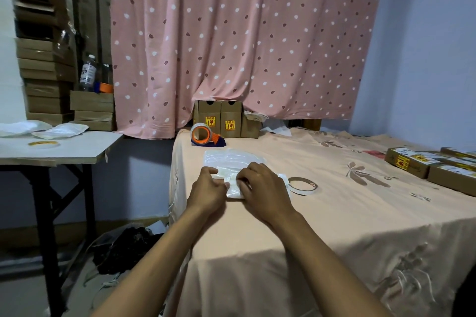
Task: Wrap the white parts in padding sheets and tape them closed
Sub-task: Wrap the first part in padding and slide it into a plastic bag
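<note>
A white padding sheet [229, 158] lies on the peach-covered bed [334, 213], its near part folded into a white bundle [234, 189]. My left hand [207, 189] presses the bundle's left end with curled fingers. My right hand [262, 188] grips the fold from the right and covers most of it. The white part inside is hidden. A thin roll of tape [302, 185] lies flat just right of my right hand. An orange-and-blue tape dispenser [206, 136] stands beyond the sheet.
Brown cartons with yellow labels [221, 118] stand against the pink curtain. More labelled boxes [435, 165] lie at the bed's right edge. A white folding table [59, 149] on the left holds padding sheets [60, 131], a tape roll [42, 143] and stacked boxes.
</note>
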